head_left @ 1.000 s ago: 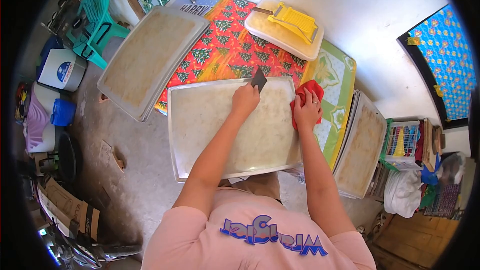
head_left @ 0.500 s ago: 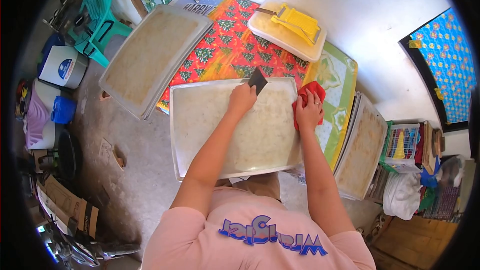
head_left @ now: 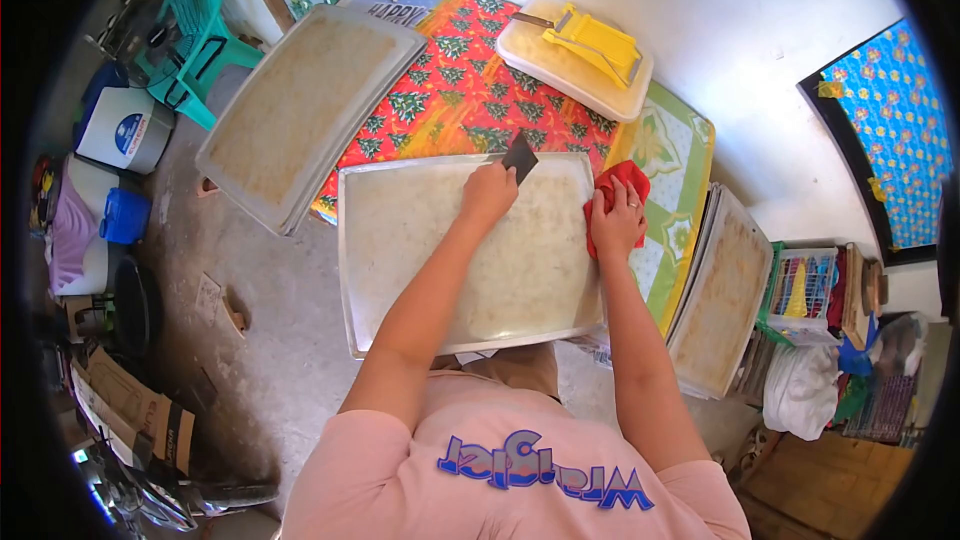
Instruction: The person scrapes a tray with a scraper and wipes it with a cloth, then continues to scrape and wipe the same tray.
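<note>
Your left hand [head_left: 488,195] is gripping dark scraper [head_left: 519,156] at tray's [head_left: 400,270] twelve o'clock; right hand [head_left: 617,225] is pinning red cloth [head_left: 622,178] (at three o'clock); be keeping blade flat.

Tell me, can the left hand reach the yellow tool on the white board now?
Probably yes, with a stretch. The left hand holds a dark scraper, and only bare tablecloth lies between it and the yellow tool.

Bare concrete floor [head_left: 270,310], white wall [head_left: 720,30], teal plastic chair [head_left: 195,35], bright daylight throughout.
</note>
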A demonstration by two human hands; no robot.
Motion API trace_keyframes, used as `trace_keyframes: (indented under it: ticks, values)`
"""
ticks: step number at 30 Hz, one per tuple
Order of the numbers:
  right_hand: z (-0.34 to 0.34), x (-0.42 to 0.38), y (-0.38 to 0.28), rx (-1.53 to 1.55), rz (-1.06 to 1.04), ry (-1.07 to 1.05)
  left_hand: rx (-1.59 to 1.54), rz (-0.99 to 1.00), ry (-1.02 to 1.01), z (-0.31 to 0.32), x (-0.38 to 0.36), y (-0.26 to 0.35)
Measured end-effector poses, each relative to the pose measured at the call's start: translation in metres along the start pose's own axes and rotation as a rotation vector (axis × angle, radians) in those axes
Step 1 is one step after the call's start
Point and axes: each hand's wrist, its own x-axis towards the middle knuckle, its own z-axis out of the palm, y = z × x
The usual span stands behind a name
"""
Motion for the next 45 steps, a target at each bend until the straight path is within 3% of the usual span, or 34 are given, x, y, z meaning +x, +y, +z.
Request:
trace_keyframes:
  ticks: [45]
  values:
    - [0.0,0.002,-0.002,0.002,-0.01,0.009,-0.028,-0.004,-0.001,0.013,0.008,0.014]
